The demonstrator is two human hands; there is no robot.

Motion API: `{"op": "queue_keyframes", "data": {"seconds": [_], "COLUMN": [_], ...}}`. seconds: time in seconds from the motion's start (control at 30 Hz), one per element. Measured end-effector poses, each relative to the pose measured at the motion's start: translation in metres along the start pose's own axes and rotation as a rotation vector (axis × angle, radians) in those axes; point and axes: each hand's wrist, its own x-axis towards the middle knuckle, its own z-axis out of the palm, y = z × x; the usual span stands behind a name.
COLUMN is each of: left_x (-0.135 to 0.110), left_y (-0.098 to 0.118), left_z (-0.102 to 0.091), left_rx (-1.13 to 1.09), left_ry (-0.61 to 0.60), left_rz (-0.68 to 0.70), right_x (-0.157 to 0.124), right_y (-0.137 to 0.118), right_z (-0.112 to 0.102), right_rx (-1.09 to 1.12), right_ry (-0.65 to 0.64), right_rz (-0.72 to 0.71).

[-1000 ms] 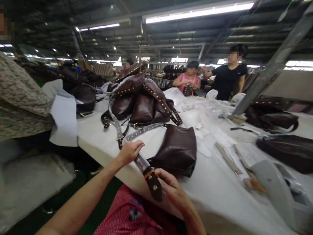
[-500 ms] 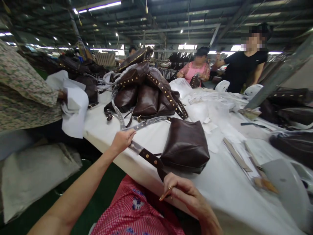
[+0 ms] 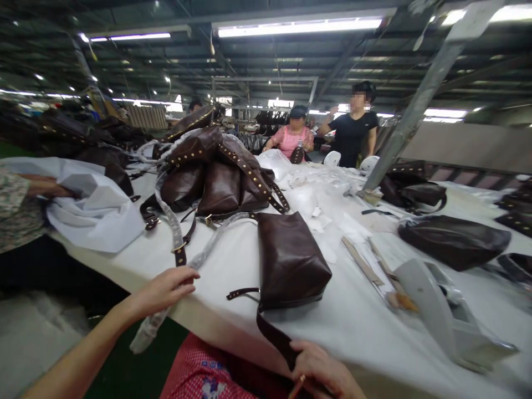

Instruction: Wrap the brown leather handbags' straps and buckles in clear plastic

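A dark brown leather bag [image 3: 288, 259] lies on the white table [image 3: 366, 327] in front of me. My left hand [image 3: 166, 288] rests at the table's near edge, fingers closed on the clear plastic wrapping [image 3: 152, 327] that hangs off a strap. My right hand [image 3: 322, 374] is low at the table edge, closed on the bag's brown strap [image 3: 274, 335], with a small orange-brown piece [image 3: 297, 388] between its fingers. A short thin strap end [image 3: 241, 292] lies beside the bag.
A heap of studded brown bags [image 3: 216, 177] sits behind. More bags [image 3: 453, 241] lie at the right, white paper [image 3: 332, 205] mid-table, a grey device [image 3: 440, 310] near right. A person's arm with white sheets [image 3: 91, 205] is at left. Two people stand at the far end.
My left hand slid down the strap and now holds loose plastic wrapping at the table edge. My right hand dropped lower, pulling the bare strap toward me.
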Motion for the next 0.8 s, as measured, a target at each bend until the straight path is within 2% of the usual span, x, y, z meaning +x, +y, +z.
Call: {"op": "queue_keyframes", "data": {"seconds": [0.07,0.13,0.2,0.27,0.47,0.57,0.67,0.73,0.8], "left_x": [0.011,0.021,0.028,0.036,0.070,0.087,0.097,0.101,0.103], "left_y": [0.007,0.016,0.027,0.040,0.088,0.113,0.136,0.148,0.156], "left_z": [0.004,0.013,0.028,0.045,0.095,0.118,0.138,0.147,0.152], "left_rx": [0.017,0.000,-0.038,-0.073,-0.186,-0.139,-0.140,-0.212,-0.288], "left_ry": [0.046,0.025,-0.026,-0.069,-0.133,-0.151,-0.207,-0.198,-0.159], "left_rz": [0.057,0.123,0.199,0.261,0.327,0.358,0.332,0.316,0.311], "right_x": [-0.014,-0.027,-0.037,-0.043,-0.063,-0.080,-0.091,-0.088,-0.073], "right_y": [0.013,0.022,0.026,0.024,0.026,0.030,0.027,0.022,0.019], "right_z": [-0.013,-0.027,-0.036,-0.040,-0.029,-0.026,-0.027,-0.028,-0.030], "right_rx": [-0.047,-0.106,-0.155,-0.191,-0.206,-0.187,-0.146,-0.100,0.001], "right_ry": [0.232,0.444,0.559,0.572,0.413,0.398,0.409,0.437,0.490], "right_rz": [0.062,0.142,0.198,0.218,0.243,0.283,0.343,0.400,0.428]}}
